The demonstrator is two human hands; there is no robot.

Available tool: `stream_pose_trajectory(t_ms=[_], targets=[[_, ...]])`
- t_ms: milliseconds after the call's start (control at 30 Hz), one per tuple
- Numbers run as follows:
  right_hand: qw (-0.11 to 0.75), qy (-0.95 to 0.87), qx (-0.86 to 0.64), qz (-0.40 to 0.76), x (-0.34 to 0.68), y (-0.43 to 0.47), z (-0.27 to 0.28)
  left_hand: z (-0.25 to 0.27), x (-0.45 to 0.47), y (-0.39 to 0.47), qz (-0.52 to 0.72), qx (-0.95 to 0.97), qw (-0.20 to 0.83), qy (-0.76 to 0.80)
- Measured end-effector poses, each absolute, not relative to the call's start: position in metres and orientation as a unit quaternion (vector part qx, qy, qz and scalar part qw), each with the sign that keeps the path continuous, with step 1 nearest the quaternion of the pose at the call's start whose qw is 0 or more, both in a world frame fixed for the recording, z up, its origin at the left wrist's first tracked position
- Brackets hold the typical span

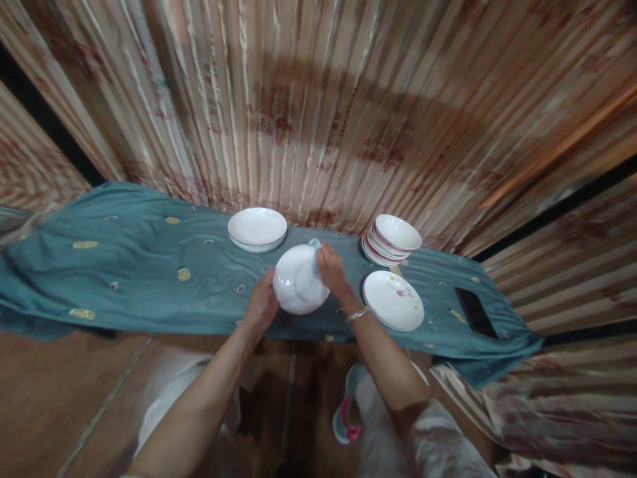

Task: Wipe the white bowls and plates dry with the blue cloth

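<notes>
A glossy white plate (293, 282) is held up over the front part of the table, tilted toward me. My left hand (263, 302) grips its left edge, fingers partly hidden behind it. My right hand (332, 267) is closed on a light blue cloth (315, 249) and presses it against the plate's upper right edge. Behind the held plate, to the left, sits a stack of white plates (257, 226). On the right are a stack of bowls (397, 232) with red bands and, nearer me, a short stack of floral plates (391, 302).
A teal patterned cloth (144, 265) covers the long, narrow table. At its right end lies a black phone (476, 312). A pleated curtain (308, 113) hangs right behind, and dark poles (54, 119) slant at both sides. My slippered foot (348, 411) is below the front edge.
</notes>
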State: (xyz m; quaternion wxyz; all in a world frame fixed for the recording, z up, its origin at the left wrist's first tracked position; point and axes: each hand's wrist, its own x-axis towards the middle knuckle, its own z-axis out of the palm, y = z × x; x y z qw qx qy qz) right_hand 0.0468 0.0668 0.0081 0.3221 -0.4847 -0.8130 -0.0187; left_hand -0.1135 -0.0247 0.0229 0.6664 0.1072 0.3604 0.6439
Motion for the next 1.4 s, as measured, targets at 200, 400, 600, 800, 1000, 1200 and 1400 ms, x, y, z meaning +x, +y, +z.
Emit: stream_pose_trajectory(t_ms=[200,400,600,800,1000,1200,1400], targets=[[0.368,-0.752,-0.547,-0.024,0.071,0.047,-0.046,0.017,-0.116,-0.020,0.650,0.079,0.655,0.378],[0.361,-0.731,-0.579,-0.017,0.066,0.017,-0.075,0.015,-0.117,-0.018,0.641,0.063,0.661,0.385],[0.367,-0.709,-0.602,0.009,0.053,-0.019,-0.075,0.010,-0.118,-0.015,0.632,0.063,0.665,0.393],[0.355,-0.715,-0.602,0.018,0.046,-0.040,-0.077,0.018,-0.116,-0.016,0.631,0.058,0.669,0.388],[0.322,-0.744,-0.586,-0.014,0.043,-0.059,-0.073,0.025,-0.115,-0.017,0.634,0.041,0.668,0.388],[0.310,-0.777,-0.547,-0.028,0.027,-0.091,-0.068,0.018,-0.115,-0.015,0.635,0.051,0.670,0.381],[0.310,-0.822,-0.475,-0.055,0.006,-0.100,-0.055,0.012,-0.116,-0.011,0.642,0.039,0.680,0.353]])
